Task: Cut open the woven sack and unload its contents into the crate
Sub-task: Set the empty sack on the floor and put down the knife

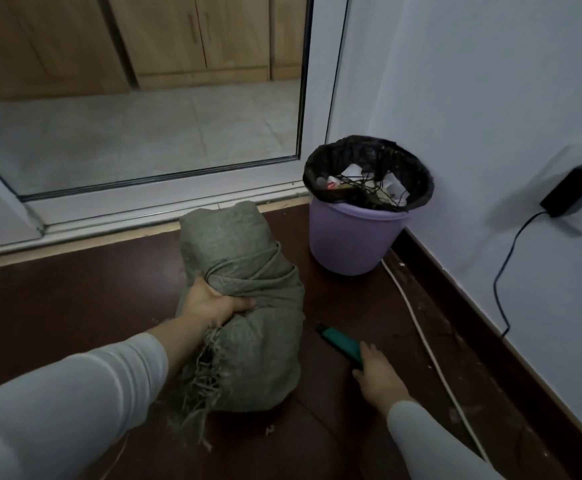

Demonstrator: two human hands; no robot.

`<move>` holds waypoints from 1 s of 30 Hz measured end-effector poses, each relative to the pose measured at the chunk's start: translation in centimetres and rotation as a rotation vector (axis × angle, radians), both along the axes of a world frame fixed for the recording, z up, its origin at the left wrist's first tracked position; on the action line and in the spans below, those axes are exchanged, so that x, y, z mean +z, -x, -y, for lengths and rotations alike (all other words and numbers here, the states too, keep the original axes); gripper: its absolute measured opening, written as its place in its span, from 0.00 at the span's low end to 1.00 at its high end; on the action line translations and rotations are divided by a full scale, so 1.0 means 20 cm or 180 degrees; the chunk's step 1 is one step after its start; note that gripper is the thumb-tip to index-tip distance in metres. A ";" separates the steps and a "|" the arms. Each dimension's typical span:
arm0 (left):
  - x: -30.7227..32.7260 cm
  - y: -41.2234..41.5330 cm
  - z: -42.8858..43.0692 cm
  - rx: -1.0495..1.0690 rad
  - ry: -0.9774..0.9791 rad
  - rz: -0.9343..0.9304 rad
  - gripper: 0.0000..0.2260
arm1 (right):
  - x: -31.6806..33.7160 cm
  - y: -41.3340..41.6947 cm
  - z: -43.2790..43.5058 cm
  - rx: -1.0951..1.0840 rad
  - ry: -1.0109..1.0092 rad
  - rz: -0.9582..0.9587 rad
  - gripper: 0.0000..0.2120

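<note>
Here we are, down at floor (74, 306) level, dark brown boards. The sack (248, 258) lies on them in the middle of the view, grey-green and woven, its far end towards the sliding door (144, 133) and its frayed edge trailing loose threads at the near end. The left hand (213, 301) is clenched round the sack's bunched, twisted waist, fingers dug into the folds, white sleeve running back to the lower left.

Over on the right, the cutter (339, 342) (green body, dark tip) lies flat on the floor just beside the sack, tip pointing away. The right hand (377, 374) is on its near end, fingers laid over the handle. Whether it has a proper grip or is only touching, I cannot tell from this angle.

Beyond the cutter, a lilac bin (351, 237) with a black liner stands in the corner, rubbish inside it. A white cable (417, 317) runs along the floor past the bin's base, and a black charger (573, 192) is plugged in on the wall (490, 81).
</note>
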State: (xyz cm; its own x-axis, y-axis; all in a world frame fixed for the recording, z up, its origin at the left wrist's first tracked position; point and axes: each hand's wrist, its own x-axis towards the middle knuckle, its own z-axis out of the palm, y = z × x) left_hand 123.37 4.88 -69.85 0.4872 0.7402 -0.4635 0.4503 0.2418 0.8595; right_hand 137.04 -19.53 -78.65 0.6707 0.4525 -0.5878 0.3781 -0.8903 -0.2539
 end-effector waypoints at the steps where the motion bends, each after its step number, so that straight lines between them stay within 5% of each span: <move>1: -0.02 0.01 0.00 -0.0017 0.0007 -0.0045 0.44 | -0.03 0.01 0.00 0.0041 0.0081 0.0079 0.32; 6: -0.10 0.04 -0.02 -0.0099 -0.0028 -0.0282 0.56 | -0.08 0.06 -0.01 0.0089 0.0312 0.0946 0.20; 11: 0.01 -0.03 0.06 -0.0157 -0.0030 -0.0566 0.38 | 0.06 -0.03 0.03 -0.1674 -0.0954 -0.0080 0.20; 17: 0.07 -0.28 0.26 -0.0903 0.0358 -0.0585 0.25 | 0.26 -0.17 0.22 -0.2410 -0.1646 -0.0224 0.23; 21: 0.07 -0.38 0.44 -0.1573 0.0370 -0.0740 0.34 | 0.37 -0.21 0.35 -0.2543 -0.1741 0.0278 0.22; 25: 0.13 -0.41 0.45 -0.2605 -0.0213 -0.1644 0.42 | 0.51 -0.23 0.39 -0.2528 -0.1830 0.0556 0.19; 30: 0.36 -0.46 0.35 -0.2928 -0.0812 -0.1842 0.32 | 0.67 -0.25 0.26 -0.2287 -0.2256 0.0273 0.10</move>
State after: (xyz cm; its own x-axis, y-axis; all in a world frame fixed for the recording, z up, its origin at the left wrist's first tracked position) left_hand 132.60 -2.13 -62.70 0.6585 0.3143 -0.6838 0.7154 -0.5433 0.4393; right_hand 141.97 -24.77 -65.26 0.9488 0.1510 -0.2774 -0.1460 -0.5689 -0.8093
